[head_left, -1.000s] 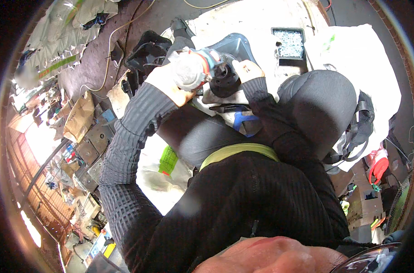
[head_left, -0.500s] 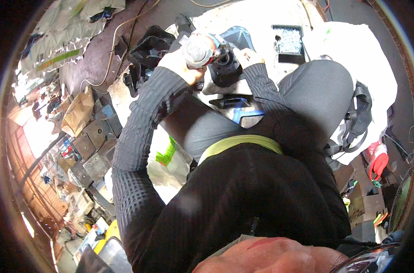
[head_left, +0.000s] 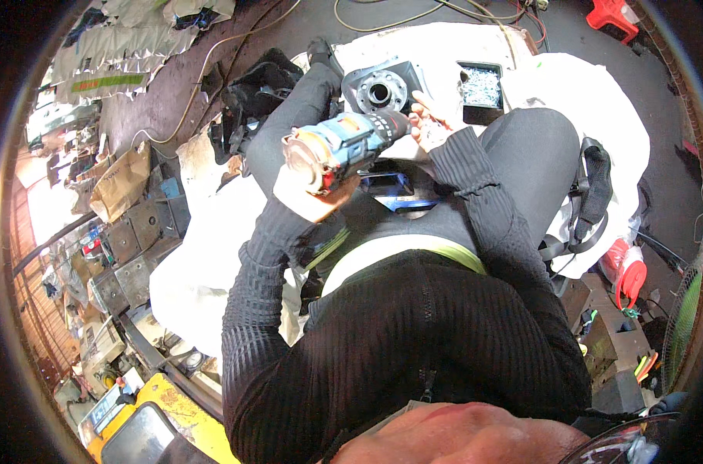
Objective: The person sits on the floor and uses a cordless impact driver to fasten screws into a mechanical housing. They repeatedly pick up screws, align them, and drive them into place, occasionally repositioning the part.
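While your left hand (head_left: pixel 314 197) grips the drill (head_left: pixel 351 143) on your side of the flanged part (head_left: pixel 364 91), your right hand (head_left: pixel 432 130) curls by its nose (head_left: pixel 398 124); whether it pinches anything, I cannot tell. You seem to be readying it; the next move calls for steadiness.

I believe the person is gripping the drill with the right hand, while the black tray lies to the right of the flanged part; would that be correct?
Not quite: the head view shows the left hand gripping the drill, not the right hand. The black tray does lie to the right of the flanged part.
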Action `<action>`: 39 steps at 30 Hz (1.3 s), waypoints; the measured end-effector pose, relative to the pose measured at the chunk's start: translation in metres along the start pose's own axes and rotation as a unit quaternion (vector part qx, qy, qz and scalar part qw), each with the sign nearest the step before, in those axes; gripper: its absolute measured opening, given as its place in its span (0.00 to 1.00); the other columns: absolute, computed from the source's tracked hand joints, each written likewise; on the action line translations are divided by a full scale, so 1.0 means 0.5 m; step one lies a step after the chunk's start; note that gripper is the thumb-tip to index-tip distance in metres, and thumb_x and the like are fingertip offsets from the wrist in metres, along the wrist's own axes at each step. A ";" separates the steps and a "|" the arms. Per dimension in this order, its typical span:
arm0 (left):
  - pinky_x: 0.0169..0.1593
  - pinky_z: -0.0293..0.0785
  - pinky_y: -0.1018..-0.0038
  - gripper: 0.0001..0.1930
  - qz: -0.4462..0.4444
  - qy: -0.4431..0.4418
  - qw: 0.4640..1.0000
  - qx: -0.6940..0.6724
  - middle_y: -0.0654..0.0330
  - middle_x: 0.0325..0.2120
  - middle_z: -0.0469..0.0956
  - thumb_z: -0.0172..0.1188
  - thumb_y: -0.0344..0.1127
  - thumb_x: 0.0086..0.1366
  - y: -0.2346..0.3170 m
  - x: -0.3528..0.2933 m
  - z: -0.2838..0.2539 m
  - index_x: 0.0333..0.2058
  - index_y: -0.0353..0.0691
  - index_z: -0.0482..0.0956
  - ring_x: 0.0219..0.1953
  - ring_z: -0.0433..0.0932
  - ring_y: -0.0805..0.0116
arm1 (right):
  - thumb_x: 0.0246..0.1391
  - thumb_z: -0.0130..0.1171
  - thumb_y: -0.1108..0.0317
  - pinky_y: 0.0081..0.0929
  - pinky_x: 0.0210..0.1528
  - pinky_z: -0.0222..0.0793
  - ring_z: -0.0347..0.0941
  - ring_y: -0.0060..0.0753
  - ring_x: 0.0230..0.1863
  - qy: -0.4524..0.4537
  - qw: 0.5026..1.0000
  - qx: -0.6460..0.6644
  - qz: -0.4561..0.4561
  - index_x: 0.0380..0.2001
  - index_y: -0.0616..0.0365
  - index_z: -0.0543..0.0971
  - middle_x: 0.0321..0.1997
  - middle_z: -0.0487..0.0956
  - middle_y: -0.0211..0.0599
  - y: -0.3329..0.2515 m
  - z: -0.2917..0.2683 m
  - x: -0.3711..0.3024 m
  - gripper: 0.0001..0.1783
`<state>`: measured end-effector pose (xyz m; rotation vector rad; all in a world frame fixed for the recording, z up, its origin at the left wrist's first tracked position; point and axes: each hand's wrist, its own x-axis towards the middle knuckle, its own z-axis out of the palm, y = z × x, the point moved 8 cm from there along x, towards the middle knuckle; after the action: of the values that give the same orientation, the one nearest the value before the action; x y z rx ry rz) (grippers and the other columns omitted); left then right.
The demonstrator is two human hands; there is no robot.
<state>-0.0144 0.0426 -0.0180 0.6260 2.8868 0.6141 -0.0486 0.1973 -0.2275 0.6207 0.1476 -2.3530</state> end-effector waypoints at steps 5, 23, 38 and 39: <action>0.42 0.73 0.70 0.25 -0.044 -0.027 0.997 -0.056 0.52 0.32 0.77 0.69 0.40 0.40 0.014 -0.011 0.013 0.38 0.36 0.74 0.36 0.77 0.60 | 0.46 0.56 0.74 0.37 0.37 0.72 0.70 0.37 0.46 -0.164 0.980 0.019 -0.108 0.47 0.53 0.67 0.44 0.73 0.36 0.011 0.013 -0.004 0.22; 0.40 0.73 0.73 0.23 -0.122 -0.095 0.969 -0.192 0.55 0.32 0.76 0.67 0.32 0.43 -0.003 -0.039 -0.034 0.40 0.35 0.72 0.34 0.77 0.67 | 0.52 0.49 0.70 0.11 0.25 0.59 0.64 0.20 0.34 -0.167 0.946 -0.277 -0.027 0.61 0.59 0.46 0.50 0.68 0.45 0.057 0.097 -0.092 0.36; 0.28 0.72 0.77 0.15 -0.282 -0.161 0.892 -0.314 0.61 0.25 0.77 0.64 0.31 0.48 -0.015 -0.088 -0.050 0.37 0.37 0.74 0.24 0.75 0.75 | 0.51 0.48 0.71 0.09 0.15 0.52 0.55 0.13 0.15 -0.207 0.933 -0.293 0.020 0.60 0.60 0.48 0.33 0.75 0.44 0.086 0.125 -0.108 0.35; 0.29 0.72 0.77 0.15 -0.297 -0.164 0.875 -0.344 0.61 0.25 0.77 0.64 0.31 0.48 -0.019 -0.098 -0.048 0.37 0.37 0.74 0.25 0.75 0.74 | 0.50 0.49 0.71 0.08 0.15 0.53 0.56 0.13 0.16 -0.220 0.926 -0.302 0.053 0.61 0.59 0.48 0.36 0.74 0.46 0.095 0.128 -0.111 0.35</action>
<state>0.0216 0.0056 0.0015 -0.2351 2.1246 1.1790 -0.0070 0.1772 -0.1420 -0.1959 0.5865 -2.1163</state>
